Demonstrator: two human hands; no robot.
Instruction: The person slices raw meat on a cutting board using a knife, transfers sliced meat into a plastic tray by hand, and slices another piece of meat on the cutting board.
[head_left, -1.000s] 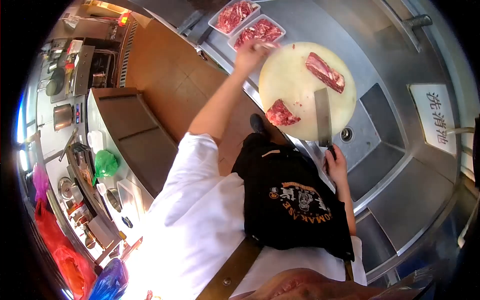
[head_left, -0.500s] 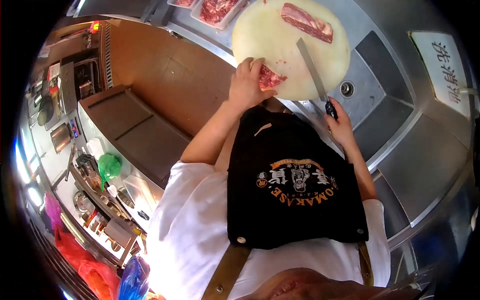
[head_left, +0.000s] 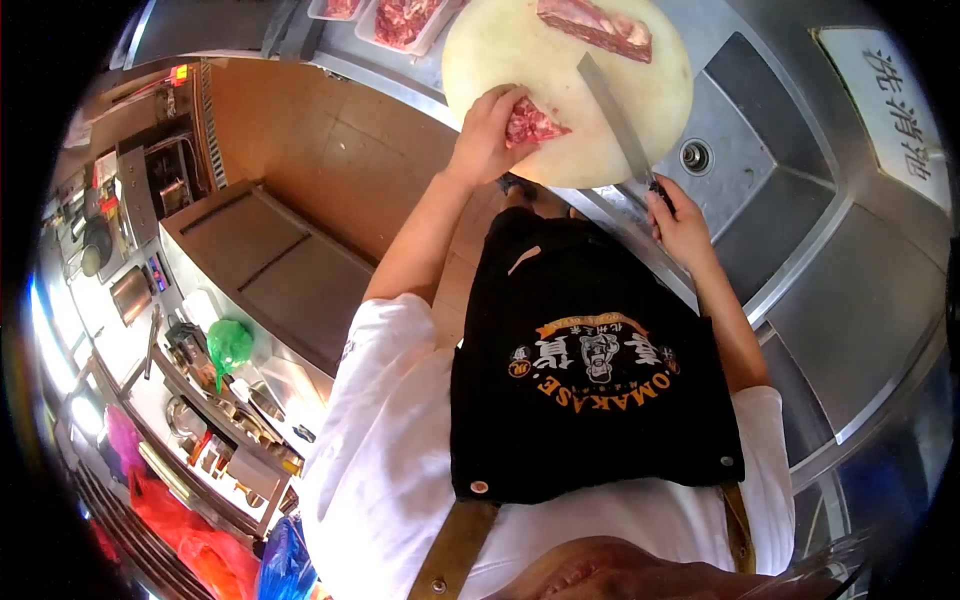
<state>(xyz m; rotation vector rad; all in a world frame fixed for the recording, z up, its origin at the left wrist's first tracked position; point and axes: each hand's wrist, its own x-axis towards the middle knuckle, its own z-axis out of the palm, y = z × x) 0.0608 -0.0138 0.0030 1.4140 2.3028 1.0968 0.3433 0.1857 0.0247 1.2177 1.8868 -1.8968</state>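
My left hand (head_left: 486, 140) grips a small red chunk of meat (head_left: 532, 124) at the near left part of a round, pale cutting board (head_left: 560, 75). In my right hand (head_left: 681, 225) is the black handle of a cleaver (head_left: 617, 121), its blade lying over the board's right half, apart from the small chunk. A longer marbled slab of meat (head_left: 597, 27) rests at the far side of the board. Two plastic trays stand past the board's left edge; the nearer tray (head_left: 438, 33) holds sliced red meat.
A metal sink with a round drain (head_left: 696, 157) lies right of the board. A white sign (head_left: 890, 110) is beyond it. To the left, past the tiled floor (head_left: 330, 140), is a counter with a green bag (head_left: 229, 346) and cookware.
My left hand has come back from the trays and taken hold of the small chunk. The cleaver blade has tilted leftward. The view has shifted, so the board appears higher up.
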